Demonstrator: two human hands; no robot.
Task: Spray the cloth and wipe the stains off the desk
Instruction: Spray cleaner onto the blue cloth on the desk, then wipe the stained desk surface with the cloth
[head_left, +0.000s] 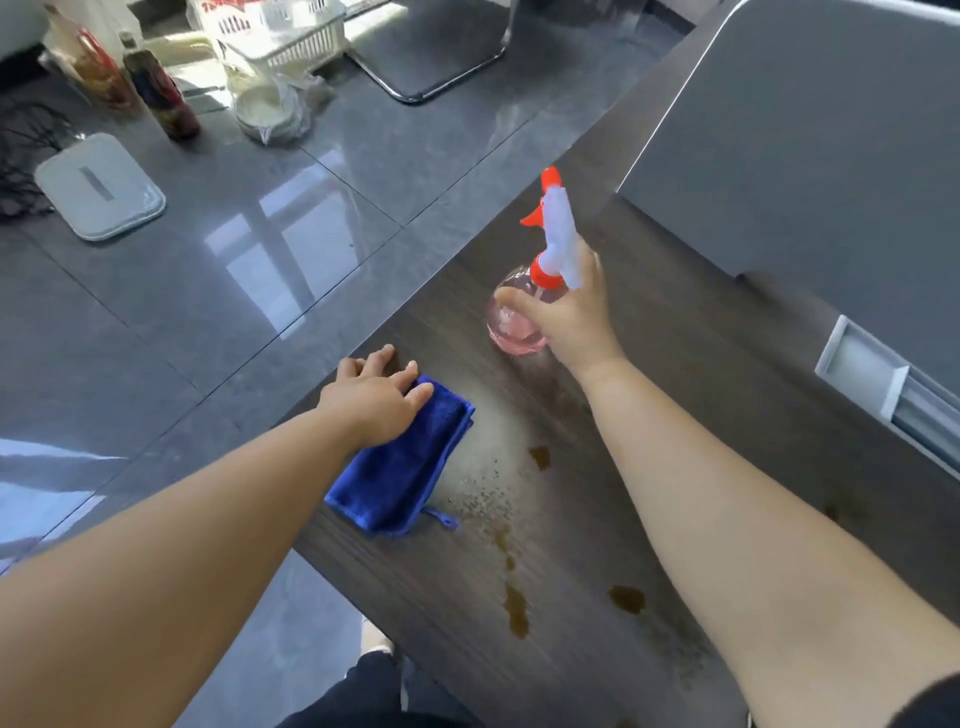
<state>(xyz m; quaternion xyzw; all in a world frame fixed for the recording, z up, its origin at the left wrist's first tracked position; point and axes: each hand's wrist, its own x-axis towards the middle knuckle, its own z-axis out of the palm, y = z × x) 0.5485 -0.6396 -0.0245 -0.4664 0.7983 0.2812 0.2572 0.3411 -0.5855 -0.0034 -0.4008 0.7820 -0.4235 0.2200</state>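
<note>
A folded blue cloth (400, 467) lies near the left edge of the dark wooden desk (675, 374). My left hand (376, 400) rests on the cloth's far end, fingers spread and reaching onto the desk. My right hand (569, 312) grips a clear spray bottle (511, 325) with pink liquid and a white and orange trigger head, which stands on the desk beyond the cloth. Brown stains (517, 608) run down the desk between my arms, with a larger blot (627, 597) to the right. A pale wet patch (488, 457) with droplets lies beside the cloth.
A grey cabinet or panel (810, 156) with a recessed handle (862, 369) borders the desk on the right. On the tiled floor to the left stand a white flat lid (98, 187), bottles (161, 93), a white basket (291, 36) and a chair's chrome base (441, 78).
</note>
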